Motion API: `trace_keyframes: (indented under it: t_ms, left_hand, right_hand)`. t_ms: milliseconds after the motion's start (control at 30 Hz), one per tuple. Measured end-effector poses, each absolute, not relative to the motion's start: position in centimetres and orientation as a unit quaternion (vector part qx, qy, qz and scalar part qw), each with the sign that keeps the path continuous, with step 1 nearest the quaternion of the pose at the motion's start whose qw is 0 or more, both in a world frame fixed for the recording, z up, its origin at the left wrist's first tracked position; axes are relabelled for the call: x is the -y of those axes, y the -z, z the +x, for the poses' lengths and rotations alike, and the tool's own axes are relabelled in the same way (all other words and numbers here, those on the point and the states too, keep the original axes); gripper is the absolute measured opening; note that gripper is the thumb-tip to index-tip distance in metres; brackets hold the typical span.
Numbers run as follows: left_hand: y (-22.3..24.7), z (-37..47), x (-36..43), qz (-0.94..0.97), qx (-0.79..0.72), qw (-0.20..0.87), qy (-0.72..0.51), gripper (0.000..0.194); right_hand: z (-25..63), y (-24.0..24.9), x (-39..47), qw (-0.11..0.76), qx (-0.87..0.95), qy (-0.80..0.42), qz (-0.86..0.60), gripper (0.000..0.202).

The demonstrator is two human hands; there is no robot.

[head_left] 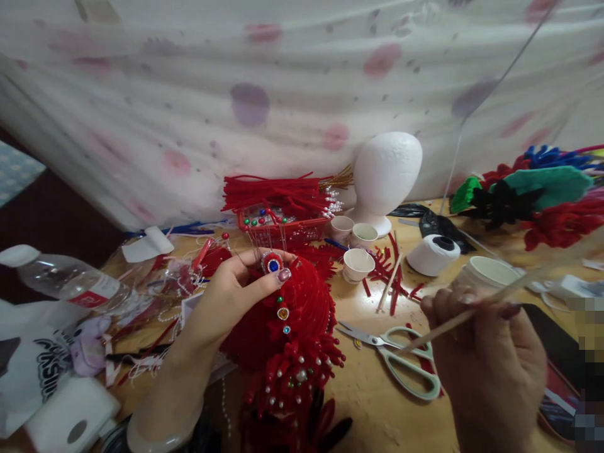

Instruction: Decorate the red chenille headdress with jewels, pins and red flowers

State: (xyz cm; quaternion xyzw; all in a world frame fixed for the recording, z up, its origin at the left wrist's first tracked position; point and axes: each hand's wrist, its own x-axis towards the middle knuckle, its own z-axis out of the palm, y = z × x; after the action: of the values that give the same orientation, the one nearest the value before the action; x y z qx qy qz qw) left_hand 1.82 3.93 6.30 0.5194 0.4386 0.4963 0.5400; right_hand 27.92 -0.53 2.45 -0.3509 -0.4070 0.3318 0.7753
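Note:
My left hand (221, 302) is closed on the upper edge of a red velvet headpiece (309, 296), thumb in front. Beside the thumb tip sits a round blue gem (274, 265) in a sparkling rim. Below it a line of small gems runs down to red flowers (302, 371) dotted with white and green beads. My right hand (491, 358) pinches a thin wooden stick (448, 324), which slants down-left and stays apart from the headpiece. Under the stick's lower end lie scissors (376, 340) with pale green handles, blades apart.
A white foam head (387, 176) stands behind small cups (358, 264) and a thread spool (433, 255). Red stems fill a basket (287, 234) at the back. A plastic bottle (70, 277) lies left; colourful velvet flowers (542, 189) are at right. Red scraps litter the table.

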Motion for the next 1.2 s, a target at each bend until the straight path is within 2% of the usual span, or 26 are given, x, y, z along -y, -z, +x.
trace_keyframes:
  t_ms: [100,367,567,767,900,1200]
  left_hand:
    - [-6.5,1.9,-3.8,0.514,-0.435,0.55,-0.494,0.021]
    - [-6.9,2.1,-3.8,0.498,-0.436,0.571,-0.486,0.019]
    - [-6.8,1.9,-3.7,0.523,-0.434,0.55,-0.485,0.019]
    - [-6.8,2.0,-3.8,0.529,-0.443,0.535,-0.488,0.02]
    - [-6.7,2.0,-3.9,0.537,-0.445,0.526,-0.487,0.021]
    - [-6.5,1.9,-3.8,0.525,-0.45,0.531,-0.49,0.023]
  right_hand:
    - [26.2,-3.2,0.6,0.771,0.475,-0.268,-0.329,0.013]
    - [24.1,-2.3,0.6,0.643,0.687,-0.199,-0.274,0.017]
    - [23.9,-2.1,0.7,0.671,0.671,-0.181,-0.258,0.016]
    - [23.6,-1.8,0.8,0.639,0.699,-0.163,-0.277,0.012]
    - [23.2,-1.7,0.7,0.658,0.682,-0.158,-0.278,0.013]
    - [22.1,-2.1,-1.0,0.66,0.591,-0.194,-0.421,0.018]
